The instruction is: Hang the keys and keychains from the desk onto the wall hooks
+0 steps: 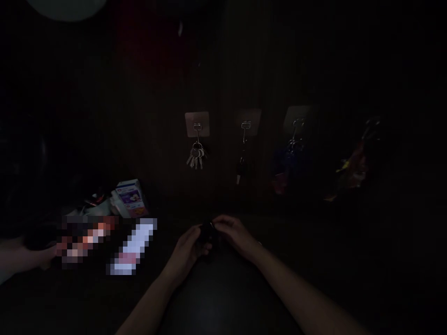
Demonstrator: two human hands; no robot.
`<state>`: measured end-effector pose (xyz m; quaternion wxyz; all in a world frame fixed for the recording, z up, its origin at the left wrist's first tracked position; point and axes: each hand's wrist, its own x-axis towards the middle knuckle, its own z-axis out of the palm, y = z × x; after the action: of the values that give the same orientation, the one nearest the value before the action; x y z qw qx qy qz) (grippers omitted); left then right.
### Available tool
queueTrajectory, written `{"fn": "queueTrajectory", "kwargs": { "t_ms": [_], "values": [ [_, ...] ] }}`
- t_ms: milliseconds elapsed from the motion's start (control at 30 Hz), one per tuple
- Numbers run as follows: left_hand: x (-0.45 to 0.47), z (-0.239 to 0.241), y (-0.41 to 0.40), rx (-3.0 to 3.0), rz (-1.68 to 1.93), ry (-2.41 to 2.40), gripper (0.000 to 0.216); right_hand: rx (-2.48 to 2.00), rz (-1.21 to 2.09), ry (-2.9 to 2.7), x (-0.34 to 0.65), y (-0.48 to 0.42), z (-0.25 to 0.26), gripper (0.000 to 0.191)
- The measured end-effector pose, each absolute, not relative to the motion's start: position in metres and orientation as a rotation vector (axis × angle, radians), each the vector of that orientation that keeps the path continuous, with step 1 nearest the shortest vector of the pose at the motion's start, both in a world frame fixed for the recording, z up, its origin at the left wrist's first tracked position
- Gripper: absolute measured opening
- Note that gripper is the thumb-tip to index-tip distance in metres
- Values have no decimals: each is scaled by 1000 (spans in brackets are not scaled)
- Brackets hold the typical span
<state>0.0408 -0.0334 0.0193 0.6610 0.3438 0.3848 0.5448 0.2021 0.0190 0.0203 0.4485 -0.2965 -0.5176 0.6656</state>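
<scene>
In dim light, my left hand (190, 246) wraps round a small black object (208, 232) just above the dark surface. What kind of object it is, I cannot make out; a small glint shows on its top. My right hand (234, 233) reaches in from the other side, its fingers bent and pressed together at the object's upper right edge. Beyond both hands, a ring of several keys (196, 157) hangs from a wall hook (197, 126). A single dark-headed key (240, 170) hangs below the hook beside it.
Farther right hang a blue and pink bunch (288, 163) and a red and yellow item (356, 167). A purple and white box (132, 199) stands at left. Another person's arm (21, 258) enters there, near a blurred orange patch and a bright blurred screen-like patch (132, 246).
</scene>
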Motion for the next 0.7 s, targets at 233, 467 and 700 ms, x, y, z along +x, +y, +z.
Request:
{"fn": "queueTrajectory", "kwargs": {
  "t_ms": [233, 467, 700],
  "values": [
    [42, 21, -34, 838, 1227, 909, 43, -710, 1719, -1231, 199, 17, 24, 25],
    [43, 23, -35, 866, 1215, 914, 43, -790, 1635, -1364, 198, 14, 27, 34],
    [42, 18, -35, 850, 1171, 899, 36, -840, 1405, -1500, 198, 14, 26, 26]
  ]
}}
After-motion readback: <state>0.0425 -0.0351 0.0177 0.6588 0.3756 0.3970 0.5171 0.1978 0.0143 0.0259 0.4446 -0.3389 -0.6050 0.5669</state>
